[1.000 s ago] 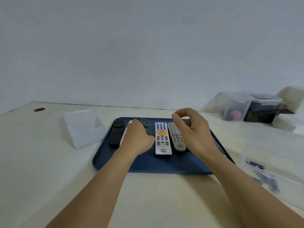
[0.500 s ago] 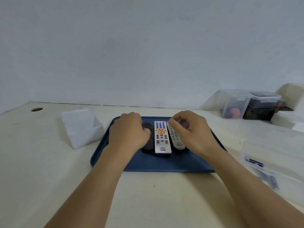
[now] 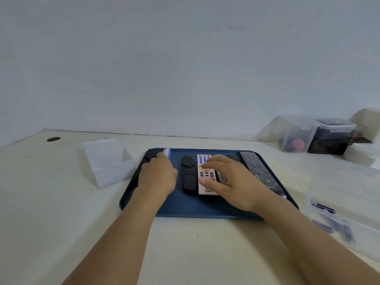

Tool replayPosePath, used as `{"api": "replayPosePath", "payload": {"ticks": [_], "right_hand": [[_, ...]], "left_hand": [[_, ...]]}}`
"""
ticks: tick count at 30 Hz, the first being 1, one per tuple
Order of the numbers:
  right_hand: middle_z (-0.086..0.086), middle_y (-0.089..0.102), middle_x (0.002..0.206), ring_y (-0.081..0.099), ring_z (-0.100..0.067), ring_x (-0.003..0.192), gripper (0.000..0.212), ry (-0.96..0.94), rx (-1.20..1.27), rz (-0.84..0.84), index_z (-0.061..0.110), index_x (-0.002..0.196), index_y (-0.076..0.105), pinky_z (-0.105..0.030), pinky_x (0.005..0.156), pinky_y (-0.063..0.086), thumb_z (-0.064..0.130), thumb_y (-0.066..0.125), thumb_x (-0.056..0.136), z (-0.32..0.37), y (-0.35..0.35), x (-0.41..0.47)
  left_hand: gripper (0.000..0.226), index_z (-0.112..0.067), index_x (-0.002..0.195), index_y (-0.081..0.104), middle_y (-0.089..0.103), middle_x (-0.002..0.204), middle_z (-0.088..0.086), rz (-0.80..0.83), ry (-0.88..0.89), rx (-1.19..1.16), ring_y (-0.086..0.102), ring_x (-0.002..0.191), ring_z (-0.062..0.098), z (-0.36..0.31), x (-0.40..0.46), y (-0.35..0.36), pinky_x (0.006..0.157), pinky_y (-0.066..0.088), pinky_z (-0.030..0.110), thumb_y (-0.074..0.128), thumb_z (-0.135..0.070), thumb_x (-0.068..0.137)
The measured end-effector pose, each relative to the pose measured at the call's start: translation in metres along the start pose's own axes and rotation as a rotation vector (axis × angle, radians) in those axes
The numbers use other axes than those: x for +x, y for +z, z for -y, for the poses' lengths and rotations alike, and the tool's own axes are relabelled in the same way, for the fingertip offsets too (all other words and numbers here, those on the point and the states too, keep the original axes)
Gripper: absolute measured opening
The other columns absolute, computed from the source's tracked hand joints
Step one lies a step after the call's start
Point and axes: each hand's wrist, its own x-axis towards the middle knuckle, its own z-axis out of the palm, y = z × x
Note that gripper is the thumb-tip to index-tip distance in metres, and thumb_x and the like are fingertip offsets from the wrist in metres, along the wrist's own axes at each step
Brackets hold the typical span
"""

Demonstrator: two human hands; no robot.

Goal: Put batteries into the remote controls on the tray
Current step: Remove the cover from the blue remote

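Observation:
A dark blue tray (image 3: pixel 185 206) holds several remote controls side by side. My left hand (image 3: pixel 158 175) is curled over a white remote (image 3: pixel 167 152) at the tray's left; only its blue-edged tip shows past my fingers. A black remote (image 3: pixel 149 156) peeks out further left. Another black remote (image 3: pixel 188 174) lies free in the middle. My right hand (image 3: pixel 232 182) rests flat, fingers spread, on the white remote with coloured buttons (image 3: pixel 205 161) and a grey remote (image 3: pixel 223 177). A long dark remote (image 3: pixel 259 171) lies at the right. Purple batteries (image 3: pixel 322 207) sit in a clear box on the right.
An empty clear plastic box (image 3: pixel 109 161) stands left of the tray. Two lidded clear containers (image 3: pixel 296 133) and a dark box stand at the back right against the wall. A cable hole (image 3: pixel 53 139) is at the table's far left.
My left hand has shifted left, uncovering the middle black remote. My right hand has gone from pinched fingers to lying flat and spread over the white and grey remotes.

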Motion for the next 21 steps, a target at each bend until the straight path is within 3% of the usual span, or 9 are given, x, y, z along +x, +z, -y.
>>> {"api": "replayPosePath", "payload": {"ticks": [4, 6, 8, 10, 12, 15, 18, 21], "right_hand": [[0.014, 0.057, 0.127, 0.051, 0.0, 0.118, 0.045, -0.011, 0.065, -0.129, 0.023, 0.125, 0.065, -0.01, 0.101, 0.035, 0.053, 0.058, 0.093, 0.001, -0.005, 0.002], [0.015, 0.059, 0.119, 0.052, 0.002, 0.112, 0.036, -0.013, 0.071, -0.174, 0.023, 0.118, 0.067, -0.005, 0.095, 0.034, 0.049, 0.059, 0.094, 0.001, -0.005, 0.003], [0.015, 0.06, 0.114, 0.055, 0.002, 0.107, 0.029, -0.023, 0.091, -0.23, 0.024, 0.112, 0.068, -0.012, 0.093, 0.04, 0.046, 0.06, 0.095, 0.001, -0.005, 0.004], [0.016, 0.062, 0.111, 0.057, 0.001, 0.104, 0.024, -0.005, 0.17, -0.286, 0.025, 0.111, 0.068, -0.021, 0.093, 0.047, 0.042, 0.062, 0.095, 0.002, -0.006, 0.004], [0.019, 0.063, 0.11, 0.059, 0.002, 0.104, 0.025, 0.042, 0.288, -0.336, 0.027, 0.115, 0.067, -0.025, 0.092, 0.051, 0.04, 0.065, 0.094, 0.005, -0.008, 0.004], [0.017, 0.065, 0.106, 0.062, -0.005, 0.102, 0.026, -0.029, 0.346, -0.448, 0.026, 0.113, 0.067, -0.026, 0.086, 0.053, 0.034, 0.073, 0.089, 0.013, -0.008, 0.002], [0.015, 0.059, 0.091, 0.06, -0.012, 0.087, 0.028, -0.115, 0.321, -0.538, 0.022, 0.108, 0.068, -0.018, 0.075, 0.048, 0.028, 0.08, 0.083, 0.022, -0.009, 0.0], [0.014, 0.054, 0.086, 0.056, -0.009, 0.081, 0.029, -0.12, 0.269, -0.527, 0.021, 0.107, 0.068, -0.015, 0.07, 0.045, 0.029, 0.08, 0.083, 0.024, -0.006, -0.001]], "left_hand": [[0.022, 0.001, 0.119, 0.041, 0.051, 0.102, 0.011, -0.026, -0.069, -0.199, 0.054, 0.094, 0.03, 0.002, 0.004, -0.003, 0.07, 0.036, 0.033, 0.048, -0.01, 0.101], [0.016, 0.0, 0.113, 0.043, 0.045, 0.096, 0.008, -0.017, -0.081, -0.316, 0.047, 0.081, 0.025, 0.003, 0.007, -0.001, 0.061, 0.033, 0.031, 0.045, -0.01, 0.101], [0.011, -0.004, 0.093, 0.045, 0.045, 0.082, 0.006, -0.043, -0.114, -0.534, 0.041, 0.066, 0.019, 0.004, 0.011, -0.001, 0.052, 0.028, 0.031, 0.044, -0.013, 0.101], [0.023, -0.003, 0.084, 0.052, 0.051, 0.076, 0.007, -0.071, -0.121, -0.852, 0.045, 0.061, 0.018, 0.001, 0.01, -0.006, 0.052, 0.037, 0.028, 0.049, -0.019, 0.101], [0.019, -0.006, 0.098, 0.065, 0.061, 0.083, 0.007, -0.016, -0.106, -1.255, 0.056, 0.067, 0.017, -0.011, 0.003, -0.016, 0.057, 0.05, 0.026, 0.057, -0.023, 0.101], [0.02, -0.015, 0.119, 0.061, 0.071, 0.092, 0.008, 0.251, -0.095, -1.703, 0.067, 0.07, 0.018, -0.033, -0.018, -0.028, 0.054, 0.055, 0.027, 0.059, -0.024, 0.1], [0.021, -0.021, 0.121, 0.059, 0.075, 0.094, 0.007, 0.351, -0.038, -1.742, 0.069, 0.07, 0.019, -0.047, -0.029, -0.024, 0.053, 0.056, 0.031, 0.052, -0.03, 0.103], [0.039, -0.023, 0.099, 0.076, 0.071, 0.089, 0.008, 0.446, 0.008, -1.756, 0.065, 0.076, 0.02, -0.053, -0.033, -0.019, 0.065, 0.053, 0.034, 0.042, -0.042, 0.104]]}}
